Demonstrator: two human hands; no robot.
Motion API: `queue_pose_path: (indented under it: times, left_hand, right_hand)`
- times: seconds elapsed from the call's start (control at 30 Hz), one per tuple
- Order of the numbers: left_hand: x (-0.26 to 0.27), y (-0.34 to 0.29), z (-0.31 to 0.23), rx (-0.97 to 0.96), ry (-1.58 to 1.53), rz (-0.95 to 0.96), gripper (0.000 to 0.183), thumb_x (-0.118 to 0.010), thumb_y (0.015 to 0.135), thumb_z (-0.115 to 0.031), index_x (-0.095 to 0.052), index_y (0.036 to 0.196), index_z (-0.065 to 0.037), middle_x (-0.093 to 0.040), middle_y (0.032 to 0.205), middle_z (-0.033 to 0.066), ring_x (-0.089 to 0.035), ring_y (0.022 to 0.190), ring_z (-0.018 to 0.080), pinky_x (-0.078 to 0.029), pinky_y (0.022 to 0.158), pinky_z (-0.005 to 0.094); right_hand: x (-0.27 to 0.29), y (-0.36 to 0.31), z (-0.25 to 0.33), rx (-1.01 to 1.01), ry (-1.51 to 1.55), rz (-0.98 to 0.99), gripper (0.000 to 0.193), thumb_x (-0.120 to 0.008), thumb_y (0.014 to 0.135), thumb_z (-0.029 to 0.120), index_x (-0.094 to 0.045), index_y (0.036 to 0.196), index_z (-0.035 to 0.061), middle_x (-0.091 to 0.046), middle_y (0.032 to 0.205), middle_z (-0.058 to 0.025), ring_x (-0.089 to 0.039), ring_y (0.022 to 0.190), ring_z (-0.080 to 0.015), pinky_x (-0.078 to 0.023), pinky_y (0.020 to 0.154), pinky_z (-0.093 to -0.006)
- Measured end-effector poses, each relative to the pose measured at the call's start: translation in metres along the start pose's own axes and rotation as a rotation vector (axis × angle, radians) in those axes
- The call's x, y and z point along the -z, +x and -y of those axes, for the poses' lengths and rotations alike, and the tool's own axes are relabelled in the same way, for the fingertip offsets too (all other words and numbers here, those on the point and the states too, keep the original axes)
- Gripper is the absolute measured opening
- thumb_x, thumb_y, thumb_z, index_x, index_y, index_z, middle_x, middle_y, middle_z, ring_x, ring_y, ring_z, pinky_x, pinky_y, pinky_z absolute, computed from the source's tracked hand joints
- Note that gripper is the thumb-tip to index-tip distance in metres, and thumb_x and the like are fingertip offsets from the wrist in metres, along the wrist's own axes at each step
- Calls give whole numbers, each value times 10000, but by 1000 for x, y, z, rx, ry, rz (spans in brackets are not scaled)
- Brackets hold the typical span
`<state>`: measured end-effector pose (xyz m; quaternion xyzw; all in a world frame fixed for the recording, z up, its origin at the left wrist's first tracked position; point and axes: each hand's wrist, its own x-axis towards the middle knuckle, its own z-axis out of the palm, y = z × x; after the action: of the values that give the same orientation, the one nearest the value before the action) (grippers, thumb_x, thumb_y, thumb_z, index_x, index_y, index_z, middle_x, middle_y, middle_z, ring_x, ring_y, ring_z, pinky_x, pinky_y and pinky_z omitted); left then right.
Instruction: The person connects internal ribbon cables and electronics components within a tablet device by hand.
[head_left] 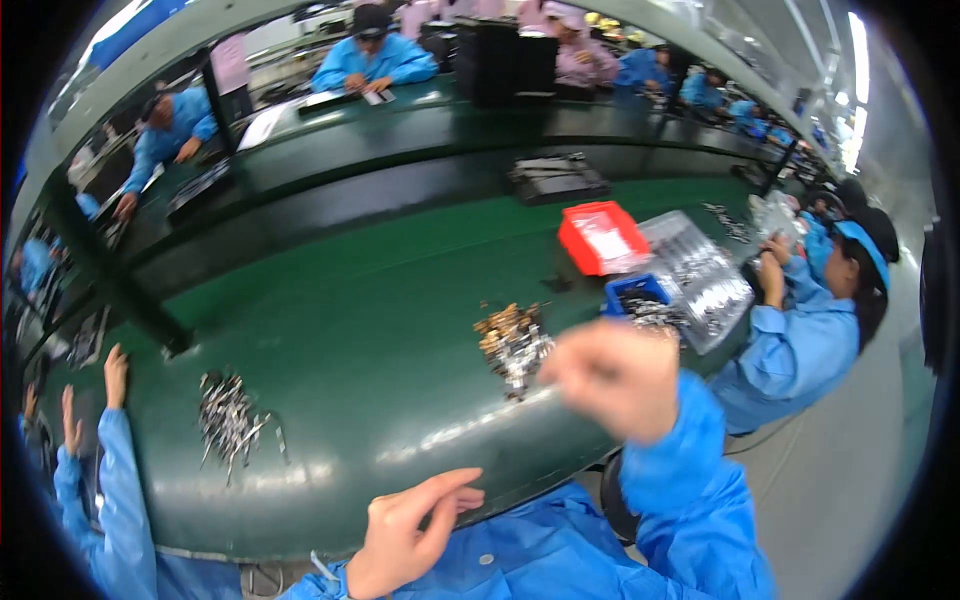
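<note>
My right hand point(615, 380) is raised over the green table point(330, 300), just right of a pile of small gold and silver metal parts point(513, 345). Motion blurs it, but the thumb and fingers look curled together in a pinch; anything between them is too small or blurred to make out. Close to the table's front edge, my left hand point(415, 525) has its fingers stretched out and its thumb apart, with nothing in it. A second pile, of thin silver and black parts point(232, 415), lies farther left.
Beyond my right hand stand a red bin point(602, 238), a blue bin point(637, 296) with small parts, and a clear plastic tray point(700, 275). A black tray point(558, 178) lies at the back. A metal post point(125, 270) rises at left. Co-workers sit on both sides and opposite.
</note>
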<state>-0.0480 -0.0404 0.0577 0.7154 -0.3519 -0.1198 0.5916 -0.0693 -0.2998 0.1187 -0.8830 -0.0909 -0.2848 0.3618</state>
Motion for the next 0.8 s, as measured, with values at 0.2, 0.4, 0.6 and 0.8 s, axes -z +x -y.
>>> queue_pose_path:
  times: [0.2,0.4,0.6,0.8]
  left_hand:
    - [1,33,58,352,-357,96,247,-432,967,26,-606,1133,85,-707,916,217,-726,854,274,-605,770,336]
    - [21,47,113,506,-508,71,221,-443,958,39,-564,1131,102,-687,907,259,-721,832,323,-612,732,373]
    - [23,40,109,569,-501,124,229,-471,1004,-57,-566,1176,61,-695,937,199,-698,826,245,-576,741,318]
    - [28,54,101,631,-527,170,237,-478,1011,-71,-572,1186,58,-699,928,190,-695,804,232,-577,737,316]
  right_hand:
    - [115,91,-166,-418,-307,45,107,-686,752,47,-711,795,-48,-720,714,-144,-717,669,-147,-581,636,-284]
    - [104,109,-260,-604,-558,234,174,-784,725,194,-764,777,29,-720,700,-121,-703,646,-172,-559,638,-293]
    - [110,117,-314,-498,-414,326,256,-869,669,226,-728,713,17,-694,652,-81,-666,639,-119,-541,636,-273]
    - [134,170,-369,-633,-527,101,252,-752,812,294,-761,926,69,-737,817,-77,-700,724,-157,-561,710,-307]
